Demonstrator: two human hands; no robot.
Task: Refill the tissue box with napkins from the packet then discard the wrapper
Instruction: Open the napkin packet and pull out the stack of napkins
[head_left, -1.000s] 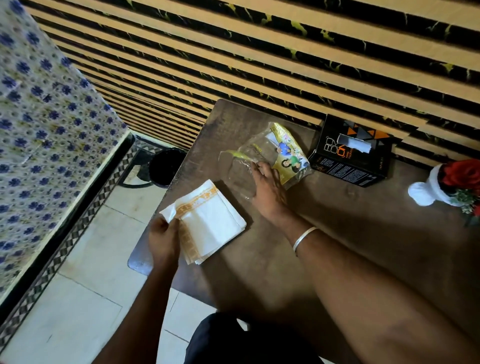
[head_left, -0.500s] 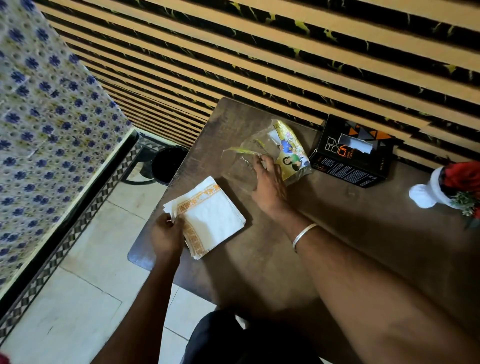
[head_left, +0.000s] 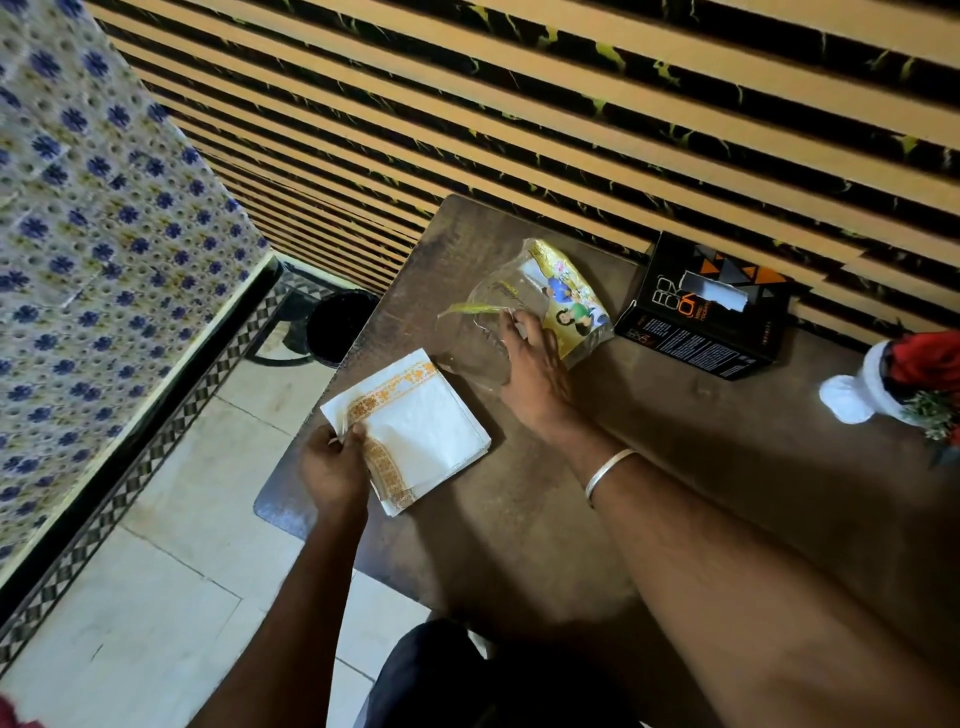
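Note:
A stack of white napkins (head_left: 415, 431) with an orange patterned border lies near the left edge of the dark wooden table (head_left: 675, 467). My left hand (head_left: 332, 467) pinches the stack's near-left corner. My right hand (head_left: 535, 369) rests flat on the clear plastic wrapper (head_left: 524, 306), which has a yellow printed end and looks emptied. The black tissue box (head_left: 701, 317), with a white tissue showing in its top slot, stands against the wall to the right of the wrapper.
A black waste bin (head_left: 337, 325) stands on the tiled floor just left of the table. A white vase with red flowers (head_left: 893, 384) sits at the table's right. A striped slatted wall runs behind the table, and a patterned cloth hangs at the left.
The napkin stack has settled flat on the table and my left hand slid toward its corner. My right hand stays on the wrapper.

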